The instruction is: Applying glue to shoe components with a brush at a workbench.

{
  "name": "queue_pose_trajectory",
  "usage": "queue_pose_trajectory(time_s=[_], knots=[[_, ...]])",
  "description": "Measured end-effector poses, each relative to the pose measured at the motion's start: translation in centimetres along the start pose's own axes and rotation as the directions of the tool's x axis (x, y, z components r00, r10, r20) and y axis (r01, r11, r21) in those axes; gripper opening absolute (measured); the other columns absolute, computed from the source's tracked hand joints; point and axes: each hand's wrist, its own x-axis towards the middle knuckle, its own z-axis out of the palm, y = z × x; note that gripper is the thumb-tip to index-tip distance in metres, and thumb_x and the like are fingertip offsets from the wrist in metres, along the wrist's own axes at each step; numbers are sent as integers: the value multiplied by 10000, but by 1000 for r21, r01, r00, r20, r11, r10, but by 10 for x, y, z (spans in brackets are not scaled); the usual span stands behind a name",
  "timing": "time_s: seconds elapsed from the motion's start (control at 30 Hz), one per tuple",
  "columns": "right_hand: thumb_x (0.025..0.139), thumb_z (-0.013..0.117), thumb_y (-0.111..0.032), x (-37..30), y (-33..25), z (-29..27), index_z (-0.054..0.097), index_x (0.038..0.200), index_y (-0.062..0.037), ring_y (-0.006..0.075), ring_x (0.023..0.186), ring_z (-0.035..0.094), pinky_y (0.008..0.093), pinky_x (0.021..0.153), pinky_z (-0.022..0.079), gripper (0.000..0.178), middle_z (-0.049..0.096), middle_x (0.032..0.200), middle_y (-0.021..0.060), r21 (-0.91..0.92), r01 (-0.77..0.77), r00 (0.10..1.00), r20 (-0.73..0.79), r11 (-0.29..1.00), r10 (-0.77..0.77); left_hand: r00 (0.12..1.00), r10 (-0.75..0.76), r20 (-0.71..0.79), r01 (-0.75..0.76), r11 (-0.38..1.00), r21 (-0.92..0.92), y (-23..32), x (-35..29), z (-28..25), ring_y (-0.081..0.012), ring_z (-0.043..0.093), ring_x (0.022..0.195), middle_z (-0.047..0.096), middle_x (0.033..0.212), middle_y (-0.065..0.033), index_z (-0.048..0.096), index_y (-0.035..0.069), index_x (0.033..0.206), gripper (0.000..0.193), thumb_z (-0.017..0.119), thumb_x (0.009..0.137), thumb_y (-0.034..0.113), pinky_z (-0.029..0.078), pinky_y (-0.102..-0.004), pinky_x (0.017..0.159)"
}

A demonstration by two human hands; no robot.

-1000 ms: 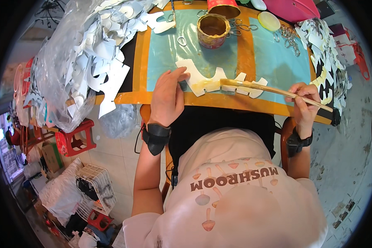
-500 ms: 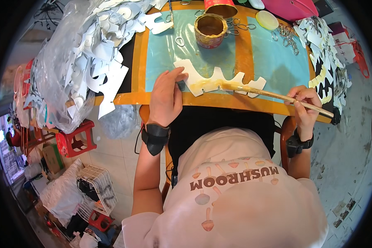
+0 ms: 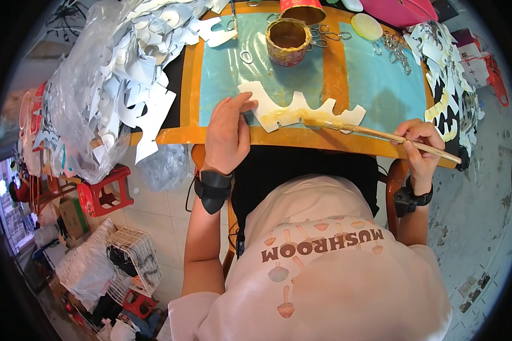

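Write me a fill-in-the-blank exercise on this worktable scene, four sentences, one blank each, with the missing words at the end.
1. The right hand grips the long, slender, light-wood handle of a ____.
2. The left hand touches the ____ end of the white, notched, flat piece.
3. The open, round, red can with a yellow-smeared rim stands ____ from the person than that piece.
4. The pale-yellow, round disc lies to the ____ of that can.

Missing words: brush; left; farther; right.

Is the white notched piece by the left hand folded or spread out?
Spread out: the white piece lies on the table, its toothed outline stretching sideways, and no fold shows.
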Motion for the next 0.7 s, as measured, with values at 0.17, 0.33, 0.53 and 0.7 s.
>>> queue_pose_trajectory(time_s=[0.17,0.33,0.53,0.7], knots=[[797,597,3,-1,-4,-19,509,840,0,174,669,587,288,653,508,98,594,828,161,-38,47,999,-22,998,-48,1000,-5,0,5,1000,0,2,1,-1,-300,590,977,668,1025,-113,532,21,1189,432,444,788,-115,451,-348,869],[798,597,-1,0,-5,-11,509,839,-3,173,663,586,284,643,502,98,594,812,158,-42,43,999,-19,998,-44,1000,-18,3,18,1000,-12,2,0,0,-298,592,974,667,1025,-113,532,22,1189,434,443,787,-117,452,-347,866],[805,581,20,1,-4,-15,503,837,-2,167,658,602,288,640,521,87,598,814,160,-49,10,1000,-3,999,-10,1000,-10,-3,10,1000,-13,1,0,-1,-296,596,972,668,1021,-114,532,21,1187,432,442,789,-117,451,-347,869],[836,579,3,1,0,-12,496,823,-11,157,624,619,258,604,522,85,608,825,163,4,-51,995,-86,999,51,1000,-12,-4,12,1000,-14,1,0,0,-299,595,975,669,1018,-113,532,21,1188,434,443,785,-114,448,-348,878]])
